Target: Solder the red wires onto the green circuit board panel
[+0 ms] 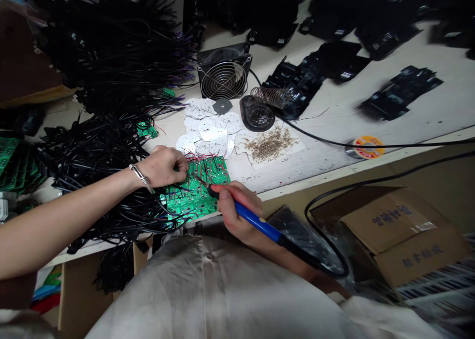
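Even, fairly bright overhead light, soft shadows, motion blur at right, wide-angle bending toward the edges

A white workbench carries a green circuit board, black cable bundles, fan and solder spool.

One fan, one soldering iron, one solder spool (right of centre) and one cardboard box were in view.

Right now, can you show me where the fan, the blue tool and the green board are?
fan (223, 79), head view, on its round wire grille.
blue tool (256, 221), head view, on its blue handle.
green board (191, 200), head view, on its bare green face.
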`<state>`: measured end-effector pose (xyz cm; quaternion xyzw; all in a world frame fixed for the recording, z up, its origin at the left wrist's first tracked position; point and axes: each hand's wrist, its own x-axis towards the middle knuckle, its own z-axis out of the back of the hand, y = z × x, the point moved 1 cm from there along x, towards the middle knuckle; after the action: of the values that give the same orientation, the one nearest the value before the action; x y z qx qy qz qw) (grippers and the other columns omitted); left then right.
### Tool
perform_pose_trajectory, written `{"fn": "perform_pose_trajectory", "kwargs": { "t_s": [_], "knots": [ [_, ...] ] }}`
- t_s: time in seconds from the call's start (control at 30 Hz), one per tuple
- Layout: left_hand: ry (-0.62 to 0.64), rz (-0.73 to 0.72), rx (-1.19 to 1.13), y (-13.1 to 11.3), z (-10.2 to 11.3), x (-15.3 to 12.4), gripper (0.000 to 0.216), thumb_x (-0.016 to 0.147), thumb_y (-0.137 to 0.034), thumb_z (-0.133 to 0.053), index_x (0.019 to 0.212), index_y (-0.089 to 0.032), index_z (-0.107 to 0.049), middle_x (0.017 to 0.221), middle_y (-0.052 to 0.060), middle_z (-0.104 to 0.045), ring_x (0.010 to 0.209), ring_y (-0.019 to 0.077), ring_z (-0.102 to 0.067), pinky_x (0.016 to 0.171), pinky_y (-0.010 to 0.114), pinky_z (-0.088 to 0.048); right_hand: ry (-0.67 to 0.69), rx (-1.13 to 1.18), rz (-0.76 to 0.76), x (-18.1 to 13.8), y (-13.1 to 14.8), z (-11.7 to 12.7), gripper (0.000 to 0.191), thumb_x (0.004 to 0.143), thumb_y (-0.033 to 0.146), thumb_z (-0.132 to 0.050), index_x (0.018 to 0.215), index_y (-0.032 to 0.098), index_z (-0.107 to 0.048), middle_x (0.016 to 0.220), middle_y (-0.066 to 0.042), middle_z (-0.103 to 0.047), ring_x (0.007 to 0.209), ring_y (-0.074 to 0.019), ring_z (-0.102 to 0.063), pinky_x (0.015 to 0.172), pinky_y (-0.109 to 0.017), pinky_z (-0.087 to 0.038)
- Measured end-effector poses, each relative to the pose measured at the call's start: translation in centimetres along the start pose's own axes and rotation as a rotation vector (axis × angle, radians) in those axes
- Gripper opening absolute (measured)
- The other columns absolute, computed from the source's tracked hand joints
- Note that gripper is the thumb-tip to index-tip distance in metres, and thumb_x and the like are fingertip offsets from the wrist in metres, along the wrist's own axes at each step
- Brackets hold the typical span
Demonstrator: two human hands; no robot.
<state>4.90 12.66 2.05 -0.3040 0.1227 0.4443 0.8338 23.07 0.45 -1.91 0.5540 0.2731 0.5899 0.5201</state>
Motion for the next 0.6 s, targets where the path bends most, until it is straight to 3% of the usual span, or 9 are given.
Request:
{"fn": "perform_pose_trajectory", "kwargs": {
  "t_s": [0.3, 0.6],
  "knots": [
    [0.042, 0.01, 0.052, -0.45, 0.39, 0.13, 0.015, 0.07, -0.026, -0.054, 0.061, -0.018, -0.062, 0.073, -0.001, -0.07, 0.072, 0.0141, -0.06, 0.078, 0.028, -0.04, -0.056, -0.016, 0.164, 0.19, -0.05, -0.21, 0.018, 0.087, 0.008, -0.052, 0.087, 0.021, -0.064, 0.075, 0.001, -0.075, 0.058, -0.012, -0.068, 0.057, -0.026, -0.055],
    [0.067, 0.009, 0.099, -0.51, 0.48, 0.42, 0.017, 0.07, -0.028, -0.053, 0.061, -0.018, -0.063, 0.064, -0.003, -0.065, 0.064, 0.0114, -0.055, 0.073, 0.025, -0.037, -0.039, -0.014, 0.232, -0.1, -0.4, -0.43, 0.021, 0.086, 0.008, -0.053, 0.095, 0.025, -0.061, 0.076, 0.002, -0.075, 0.056, -0.0124, -0.066, 0.053, -0.027, -0.055]
  ]
}}
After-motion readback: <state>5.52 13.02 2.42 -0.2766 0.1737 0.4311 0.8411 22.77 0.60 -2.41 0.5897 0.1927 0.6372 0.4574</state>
